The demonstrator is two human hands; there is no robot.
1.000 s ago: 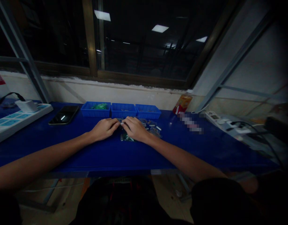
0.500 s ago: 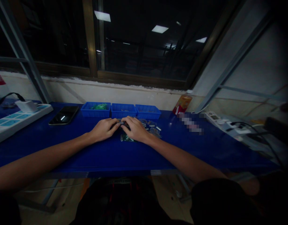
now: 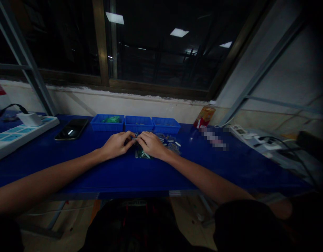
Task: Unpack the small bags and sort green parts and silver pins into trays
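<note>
My left hand [image 3: 118,144] and my right hand [image 3: 152,144] meet over the middle of the blue table [image 3: 140,175]. Thumbs and fingertips of both are pinched on one small greyish part [image 3: 134,138], too small and dim to name, with most of it hidden by the fingers. Just below the right hand lie green and silvery small pieces [image 3: 143,154]. To the right of that hand, several small silvery pieces [image 3: 170,140] are scattered, some on or in what looks like clear plastic [image 3: 175,148].
Behind the hands stand three blue bins, the left bin [image 3: 107,127] holding green items. A phone [image 3: 71,129] and a power strip [image 3: 25,134] lie at left. At right are a drink bottle [image 3: 204,116] and another power strip [image 3: 252,140].
The fingertips have shifted slightly around the small part, and my right fingers are drawn back a little to the right. The table items have not visibly moved.
</note>
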